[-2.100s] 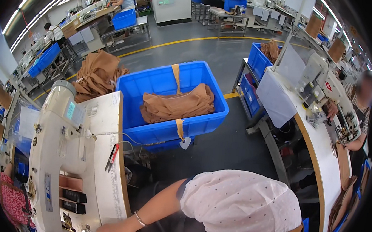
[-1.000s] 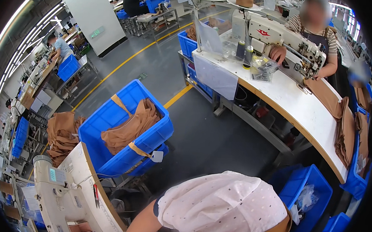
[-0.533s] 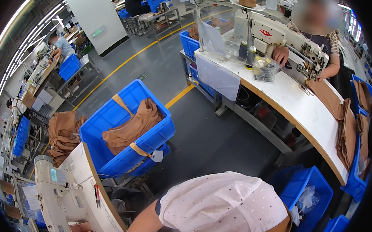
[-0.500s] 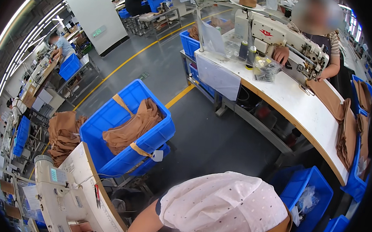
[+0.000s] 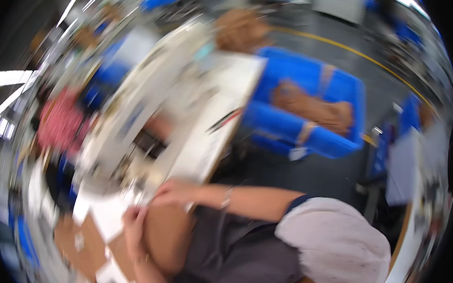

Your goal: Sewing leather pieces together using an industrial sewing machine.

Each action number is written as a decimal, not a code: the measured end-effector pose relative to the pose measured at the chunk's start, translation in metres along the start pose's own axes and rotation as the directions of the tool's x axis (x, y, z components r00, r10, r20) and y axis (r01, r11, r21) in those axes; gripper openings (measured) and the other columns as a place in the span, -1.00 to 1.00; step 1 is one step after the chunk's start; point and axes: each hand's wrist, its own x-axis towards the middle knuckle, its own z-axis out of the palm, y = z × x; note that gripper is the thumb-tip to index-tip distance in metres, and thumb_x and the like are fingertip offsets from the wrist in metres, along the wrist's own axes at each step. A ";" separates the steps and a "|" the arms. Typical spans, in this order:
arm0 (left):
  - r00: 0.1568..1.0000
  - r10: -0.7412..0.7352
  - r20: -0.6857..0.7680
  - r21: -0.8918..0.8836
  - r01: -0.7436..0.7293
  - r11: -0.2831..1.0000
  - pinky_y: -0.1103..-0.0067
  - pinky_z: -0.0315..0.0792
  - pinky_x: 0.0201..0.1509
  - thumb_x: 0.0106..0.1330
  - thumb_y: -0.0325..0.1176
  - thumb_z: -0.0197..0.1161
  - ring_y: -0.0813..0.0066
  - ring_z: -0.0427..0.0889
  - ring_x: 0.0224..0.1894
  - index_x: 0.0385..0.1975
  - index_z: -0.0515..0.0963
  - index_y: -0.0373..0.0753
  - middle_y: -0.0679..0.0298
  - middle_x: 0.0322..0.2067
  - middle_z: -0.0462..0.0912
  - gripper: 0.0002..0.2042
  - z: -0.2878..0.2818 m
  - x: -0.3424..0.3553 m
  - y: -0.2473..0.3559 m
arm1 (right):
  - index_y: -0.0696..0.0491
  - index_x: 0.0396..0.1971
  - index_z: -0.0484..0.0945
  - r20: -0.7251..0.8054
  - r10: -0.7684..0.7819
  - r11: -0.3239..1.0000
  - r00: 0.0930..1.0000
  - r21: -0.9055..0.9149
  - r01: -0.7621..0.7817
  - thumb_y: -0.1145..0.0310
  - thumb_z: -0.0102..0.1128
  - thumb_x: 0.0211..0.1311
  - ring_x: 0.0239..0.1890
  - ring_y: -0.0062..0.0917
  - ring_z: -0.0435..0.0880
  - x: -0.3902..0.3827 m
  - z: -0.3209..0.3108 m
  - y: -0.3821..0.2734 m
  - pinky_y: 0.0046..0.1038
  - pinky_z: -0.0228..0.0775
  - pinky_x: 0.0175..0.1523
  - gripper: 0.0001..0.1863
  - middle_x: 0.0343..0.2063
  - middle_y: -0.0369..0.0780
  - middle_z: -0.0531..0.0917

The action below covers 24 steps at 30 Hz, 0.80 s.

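Motion blurs the picture. My right hand [image 5: 174,192], on an arm with a bracelet, reaches in from the right to the front of a white sewing machine [image 5: 125,121]. Its fingers are closed at the upper edge of a brown fabric piece [image 5: 167,237]. My left hand [image 5: 135,223] comes up from below, with bent fingers closed at that piece's left edge. The fabric hangs from the hands over the table's near edge, beside my dark-clothed lap. Fingertips and needle area are too smeared to make out fully. More brown pieces [image 5: 79,249] lie on the white table left of my hands.
Red and black thread snips [image 5: 225,120] lie on the table right of the machine. Beyond the table's right edge stands a blue crate [image 5: 274,128] with brown cloth [image 5: 313,108] in it. A brown cloth heap [image 5: 242,29] sits behind the machine. Someone in pink [image 5: 62,122] is at far left.
The view has swung left and down toward the sewing machine, so the crate now appears farther right. Both hands and the brown fabric piece have come into view; earlier only my right forearm showed.
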 end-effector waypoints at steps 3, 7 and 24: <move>1.000 0.009 -0.003 -0.067 -0.009 0.998 0.62 0.51 -0.26 0.27 -0.44 0.39 0.61 0.59 -0.40 -0.39 0.68 -0.40 0.28 -0.47 0.71 -0.87 0.001 -0.003 -0.003 | 0.19 -0.02 0.63 0.142 -0.067 0.998 0.988 0.006 0.067 0.15 0.44 0.06 -0.58 -0.65 0.57 -0.002 -0.004 -0.004 -0.53 0.44 -0.52 -0.46 -0.49 -0.28 0.64; 0.995 -0.104 -0.013 -0.198 0.099 0.975 0.70 0.46 -0.29 0.31 -0.43 0.39 0.72 0.54 -0.41 -0.34 0.68 -0.37 0.40 -0.48 0.67 -0.88 0.000 -0.001 0.003 | 0.24 -0.14 0.65 0.019 0.034 0.990 0.999 0.134 -0.036 0.35 0.28 0.22 -0.62 -0.71 0.54 0.007 0.007 -0.013 -0.58 0.35 -0.57 -0.70 -0.56 -0.31 0.62; 0.990 -0.120 0.079 -0.048 0.124 0.991 0.66 0.53 -0.17 0.19 -0.55 0.46 0.65 0.62 -0.31 -0.23 0.67 -0.40 0.32 -0.37 0.73 -0.82 -0.019 -0.010 0.024 | 0.22 -0.29 0.70 -0.090 -0.018 0.999 0.996 0.049 0.023 0.48 0.46 0.15 -0.49 -0.82 0.57 0.011 0.011 -0.006 -0.70 0.40 -0.39 -0.84 -0.50 -0.34 0.70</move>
